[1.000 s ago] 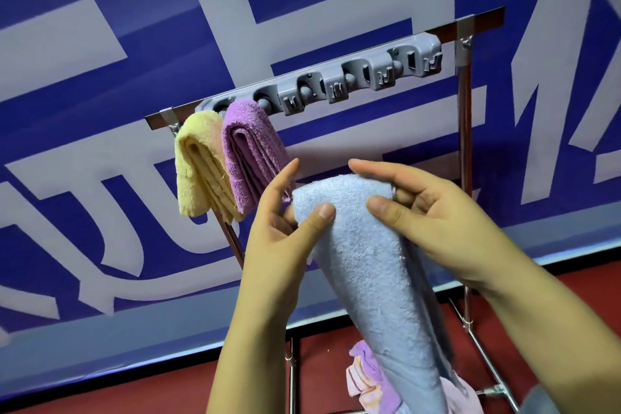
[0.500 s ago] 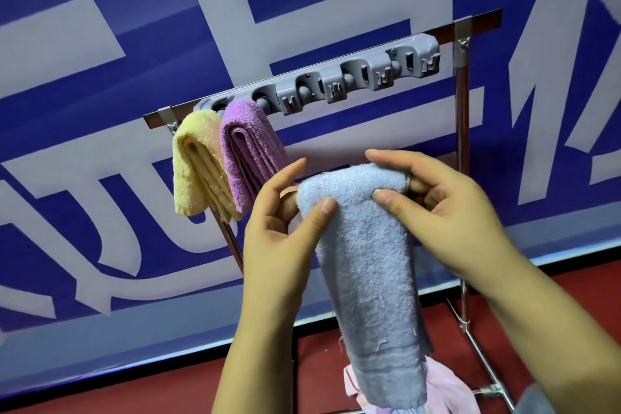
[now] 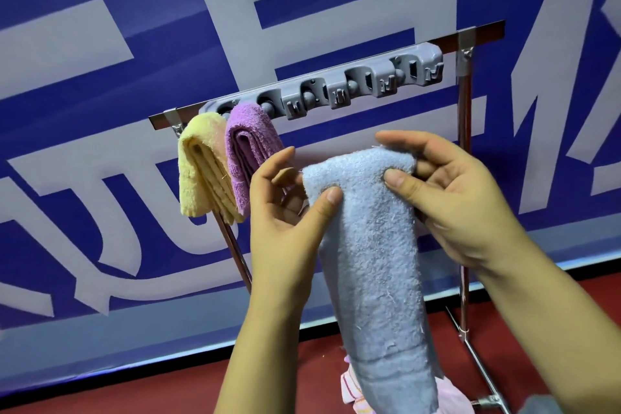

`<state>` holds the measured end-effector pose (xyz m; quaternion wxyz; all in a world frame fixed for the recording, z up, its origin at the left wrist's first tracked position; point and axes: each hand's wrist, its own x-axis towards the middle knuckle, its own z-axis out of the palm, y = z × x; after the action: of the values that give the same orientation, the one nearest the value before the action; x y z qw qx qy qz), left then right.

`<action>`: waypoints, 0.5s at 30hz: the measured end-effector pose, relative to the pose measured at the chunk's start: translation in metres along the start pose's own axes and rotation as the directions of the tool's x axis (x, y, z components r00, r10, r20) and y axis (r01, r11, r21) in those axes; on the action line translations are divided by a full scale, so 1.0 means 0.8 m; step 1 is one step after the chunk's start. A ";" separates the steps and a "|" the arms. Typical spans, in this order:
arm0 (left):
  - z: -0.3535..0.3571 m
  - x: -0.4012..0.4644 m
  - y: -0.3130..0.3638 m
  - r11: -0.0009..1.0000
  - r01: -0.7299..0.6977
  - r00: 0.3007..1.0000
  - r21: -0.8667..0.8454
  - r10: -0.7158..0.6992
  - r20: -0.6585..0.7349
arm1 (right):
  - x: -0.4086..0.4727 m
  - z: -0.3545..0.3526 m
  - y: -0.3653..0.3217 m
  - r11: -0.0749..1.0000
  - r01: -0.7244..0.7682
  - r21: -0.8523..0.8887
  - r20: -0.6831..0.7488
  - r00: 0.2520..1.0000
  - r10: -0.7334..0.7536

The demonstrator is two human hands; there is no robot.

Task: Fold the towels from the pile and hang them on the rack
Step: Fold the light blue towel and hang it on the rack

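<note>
I hold a folded light blue towel up in front of the rack, and it hangs down long and narrow. My left hand pinches its upper left corner with the thumb on the front. My right hand pinches its upper right corner the same way. The grey clip holder runs along the rack's top bar. A folded yellow towel and a folded purple towel hang from its left end, just left of my left hand.
Pink towels of the pile lie low behind the blue towel on the rack's bottom frame. A metal upright stands at the right, a slanted leg at the left. Behind is a blue and white banner wall; below, a red floor.
Both hands have lifted the blue towel and tilted its top edge up to the right, nearer the clip holder. The towel's lower end has risen off the pile.
</note>
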<state>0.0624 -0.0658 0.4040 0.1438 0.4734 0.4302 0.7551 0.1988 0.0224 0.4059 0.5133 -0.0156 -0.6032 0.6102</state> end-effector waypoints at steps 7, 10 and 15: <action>-0.002 0.002 0.000 0.984 0.147 0.986 -0.096 -0.138 0.099 | 0.003 0.004 -0.007 0.999 -0.005 -0.033 0.038 0.999 0.006; 0.000 0.010 0.009 0.987 0.102 0.992 -0.128 -0.092 0.081 | 0.005 0.001 -0.018 0.989 -0.016 -0.146 0.033 0.999 0.021; 0.002 0.037 0.026 0.992 0.081 0.991 -0.097 -0.069 0.119 | 0.036 -0.013 -0.043 0.712 0.022 -0.702 -0.003 0.999 -0.033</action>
<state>0.0523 -0.0586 0.4379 0.2207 0.4916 0.3998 0.7415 0.2127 0.0392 0.4462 0.4826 -0.2047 -0.7859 0.3281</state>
